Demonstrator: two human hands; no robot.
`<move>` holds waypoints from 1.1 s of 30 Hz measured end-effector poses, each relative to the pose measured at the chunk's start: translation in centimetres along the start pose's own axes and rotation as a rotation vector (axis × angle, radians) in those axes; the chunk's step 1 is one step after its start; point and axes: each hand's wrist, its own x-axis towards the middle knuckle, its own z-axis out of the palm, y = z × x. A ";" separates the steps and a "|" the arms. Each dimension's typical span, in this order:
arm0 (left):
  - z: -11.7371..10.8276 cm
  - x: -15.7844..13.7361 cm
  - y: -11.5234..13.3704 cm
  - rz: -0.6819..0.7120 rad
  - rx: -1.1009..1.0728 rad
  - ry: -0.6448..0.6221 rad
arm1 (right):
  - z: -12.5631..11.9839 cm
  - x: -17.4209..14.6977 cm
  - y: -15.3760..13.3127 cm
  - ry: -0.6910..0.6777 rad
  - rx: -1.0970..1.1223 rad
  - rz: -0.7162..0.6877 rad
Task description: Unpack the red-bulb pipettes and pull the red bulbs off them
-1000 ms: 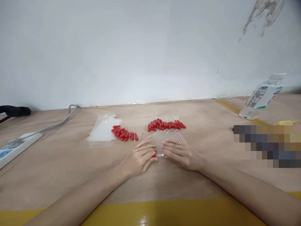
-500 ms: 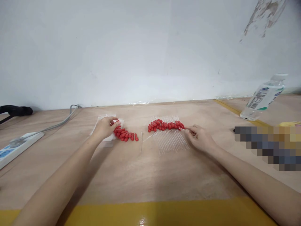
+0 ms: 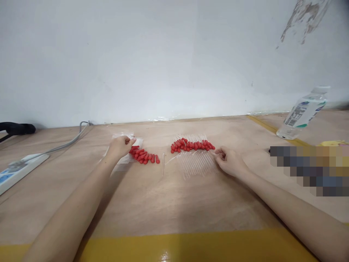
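Note:
My left hand (image 3: 120,146) is at the left pile of red rubber dropper bulbs (image 3: 141,155), its fingers curled together. Whether a bulb sits in those fingertips I cannot make out. Under and behind that hand lies a clear plastic bag (image 3: 138,142). My right hand (image 3: 230,160) pinches a thin clear tube (image 3: 213,153) at the right end of a row of clear tubes (image 3: 197,165). Across the upper part of this row lies a band of red bulbs (image 3: 192,145). One separate clear tube (image 3: 163,163) rests between the two red groups.
A tilted-looking clear bottle (image 3: 302,114) stands at the back right, near a yellow tape line (image 3: 263,124). At the left are a white power strip (image 3: 24,171), a grey cable (image 3: 68,142) and a black object (image 3: 19,128). The wall (image 3: 163,62) bounds the wooden table.
The fingers of my left hand have shifted slightly over the bulb pile. My right hand keeps its pinch near the tube row, a red bulb no longer beside its fingertips. The view has moved a little.

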 end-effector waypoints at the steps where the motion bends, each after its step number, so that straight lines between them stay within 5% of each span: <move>1: -0.1 0.0 0.1 0.005 0.004 0.007 | 0.0 0.0 0.0 -0.003 0.005 0.000; 9: -0.1 0.1 0.1 0.020 -0.020 0.100 | 0.5 -0.1 -0.2 -0.011 0.057 -0.046; 13: 0.2 -0.2 1.8 0.160 -0.091 0.154 | 0.5 -0.2 -0.3 -0.034 0.078 -0.054; 17: 1.1 -0.8 5.6 0.312 -0.170 -0.023 | 0.3 -0.1 -0.5 -0.055 0.091 -0.053; 23: 3.0 -1.1 10.4 0.330 -0.253 -0.308 | 0.1 -0.1 -0.7 -0.046 0.118 -0.007; 33: 4.7 -0.4 11.3 0.253 -0.331 -0.363 | 0.2 0.0 -0.5 0.002 0.109 -0.016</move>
